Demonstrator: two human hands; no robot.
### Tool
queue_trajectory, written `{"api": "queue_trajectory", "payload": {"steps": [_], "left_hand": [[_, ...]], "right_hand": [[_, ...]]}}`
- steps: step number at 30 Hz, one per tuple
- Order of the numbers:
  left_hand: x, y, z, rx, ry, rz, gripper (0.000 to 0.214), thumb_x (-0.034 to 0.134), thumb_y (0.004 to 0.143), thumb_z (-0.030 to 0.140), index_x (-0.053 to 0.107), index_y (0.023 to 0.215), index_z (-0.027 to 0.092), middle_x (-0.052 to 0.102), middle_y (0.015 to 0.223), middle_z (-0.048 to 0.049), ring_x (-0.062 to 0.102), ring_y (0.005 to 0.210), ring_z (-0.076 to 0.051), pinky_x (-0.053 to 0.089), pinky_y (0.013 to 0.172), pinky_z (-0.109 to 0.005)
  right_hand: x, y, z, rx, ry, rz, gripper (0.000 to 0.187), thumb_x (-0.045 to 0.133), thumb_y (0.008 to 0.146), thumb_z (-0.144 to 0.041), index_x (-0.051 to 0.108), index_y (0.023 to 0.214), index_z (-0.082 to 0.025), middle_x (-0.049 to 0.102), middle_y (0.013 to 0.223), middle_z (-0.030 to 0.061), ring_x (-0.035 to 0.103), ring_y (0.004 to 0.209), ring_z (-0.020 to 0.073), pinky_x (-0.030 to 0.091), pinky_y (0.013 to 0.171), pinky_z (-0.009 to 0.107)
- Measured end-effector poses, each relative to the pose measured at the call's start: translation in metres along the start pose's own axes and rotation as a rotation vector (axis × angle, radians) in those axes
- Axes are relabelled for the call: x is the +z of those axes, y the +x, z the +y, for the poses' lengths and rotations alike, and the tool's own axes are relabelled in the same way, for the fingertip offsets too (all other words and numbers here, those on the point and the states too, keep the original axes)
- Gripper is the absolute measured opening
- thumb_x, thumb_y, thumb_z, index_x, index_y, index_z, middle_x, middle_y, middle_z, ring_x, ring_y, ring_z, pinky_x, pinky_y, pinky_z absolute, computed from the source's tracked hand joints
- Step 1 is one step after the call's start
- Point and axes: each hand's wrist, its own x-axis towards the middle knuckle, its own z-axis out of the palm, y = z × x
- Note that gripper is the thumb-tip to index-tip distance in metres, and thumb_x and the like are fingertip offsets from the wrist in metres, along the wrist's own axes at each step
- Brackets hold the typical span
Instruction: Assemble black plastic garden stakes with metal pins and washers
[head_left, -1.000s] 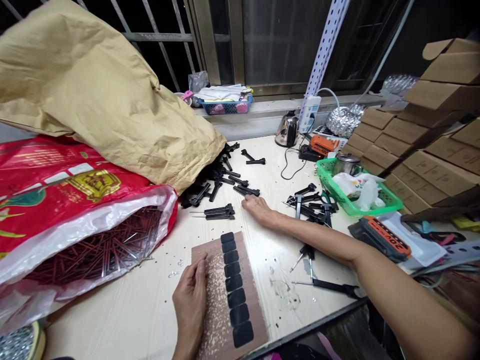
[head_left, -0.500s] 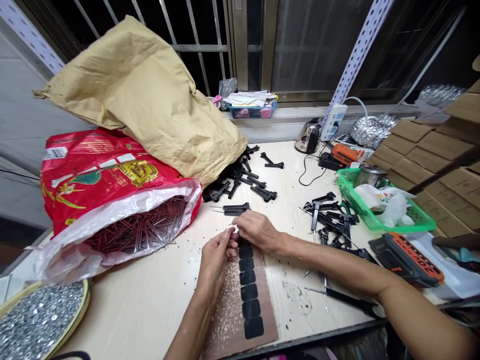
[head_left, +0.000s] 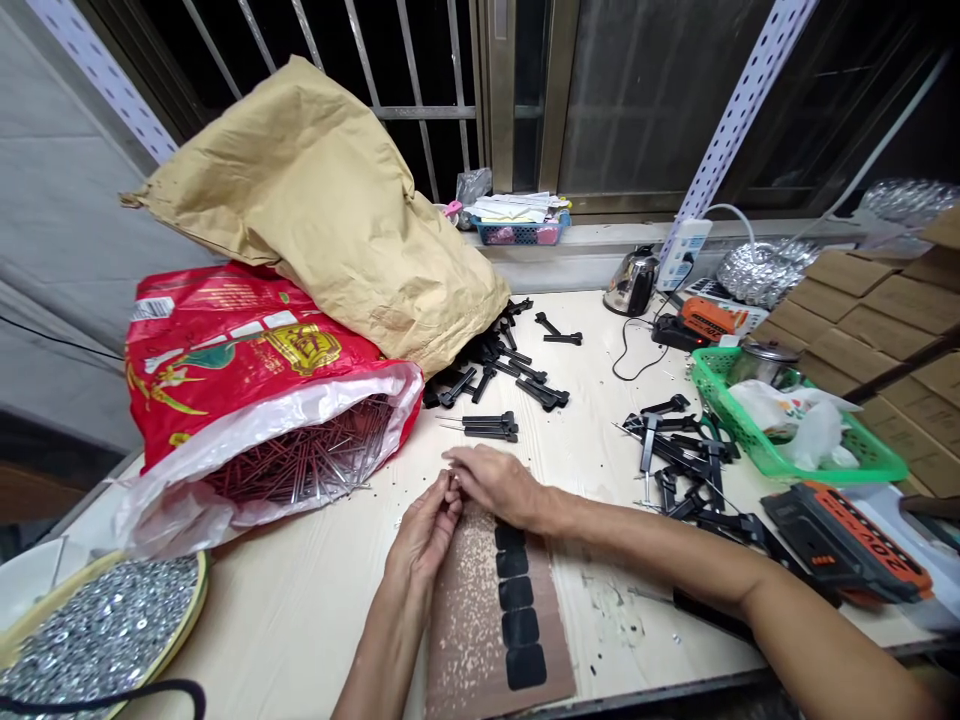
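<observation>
My left hand and my right hand meet fingertip to fingertip over the far end of a brown board. Both have their fingers pinched; whatever sits between them is too small to make out. A column of black rounded-square pads runs down the board's right half, its far end covered by my right hand. Pale specks dot the left half. Just beyond my hands lie black plastic parts with thin metal rods, side by side on the table.
A red bag of metal rods and a brown paper sack with black parts lie left. A yellow-rimmed bowl holds small metal pieces. At right are more black parts, a green basket, a battery pack and boxes.
The view has shifted, so most things appear farther right. My joined hands have moved slightly left and nearer relative to the rodded black parts, uncovering them fully.
</observation>
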Motion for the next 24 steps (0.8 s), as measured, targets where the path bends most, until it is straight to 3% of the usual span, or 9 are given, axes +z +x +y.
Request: {"api": "queue_trajectory", "payload": {"steps": [2,5,9,15,19,24], "left_hand": [[0.000,-0.003,0.006,0.023,0.047,0.028,0.005,0.070,0.070,0.004,0.066,0.070,0.006,0.060,0.063,-0.0029,0.050,0.047,-0.003,0.043,0.043,-0.012],[-0.002,-0.008,0.014,0.085,0.093,0.045,0.009,0.074,0.068,0.010,0.065,0.071,0.008,0.059,0.062,-0.0010,0.050,0.047,-0.003,0.042,0.041,-0.012],[-0.009,-0.010,0.020,0.123,0.112,0.053,0.012,0.075,0.067,0.011,0.067,0.075,0.008,0.063,0.065,-0.0023,0.053,0.049,-0.005,0.046,0.044,-0.014],[-0.018,-0.011,0.032,0.143,0.097,0.077,0.012,0.070,0.069,0.005,0.067,0.080,0.007,0.064,0.068,-0.0035,0.055,0.050,-0.005,0.049,0.048,-0.015],[-0.021,-0.012,0.038,0.180,0.127,0.091,0.014,0.073,0.067,0.007,0.068,0.080,0.008,0.064,0.069,-0.0032,0.055,0.051,-0.005,0.049,0.049,-0.015],[-0.023,-0.011,0.036,0.234,0.168,0.071,0.022,0.078,0.061,0.014,0.068,0.079,0.007,0.064,0.068,-0.0028,0.053,0.050,-0.005,0.048,0.048,-0.016]], "right_hand": [[-0.004,0.018,0.017,0.133,-0.025,-0.044,0.026,0.039,0.096,-0.019,0.056,0.115,-0.013,0.061,0.103,0.0077,0.054,0.093,0.0149,0.043,0.081,0.026],[-0.007,0.045,0.047,0.316,-0.202,-0.252,0.028,0.039,0.097,-0.029,0.065,0.101,-0.019,0.060,0.103,0.0066,0.050,0.097,0.0193,0.041,0.080,0.029],[0.008,0.063,0.071,0.375,-0.283,-0.433,0.025,0.046,0.093,-0.032,0.068,0.092,-0.020,0.060,0.101,0.0074,0.048,0.100,0.0230,0.039,0.082,0.033],[0.021,0.059,0.072,0.385,-0.310,-0.450,0.028,0.038,0.094,-0.021,0.061,0.110,-0.020,0.056,0.108,0.0111,0.050,0.100,0.0244,0.042,0.079,0.035],[0.006,0.049,0.071,0.402,-0.297,-0.404,0.033,0.034,0.094,-0.019,0.054,0.120,-0.023,0.052,0.113,0.0092,0.056,0.090,0.0198,0.042,0.077,0.031],[-0.017,0.034,0.057,0.397,-0.214,-0.274,0.025,0.040,0.095,-0.026,0.060,0.107,-0.019,0.054,0.105,0.0053,0.056,0.082,0.0133,0.041,0.072,0.024]]}}
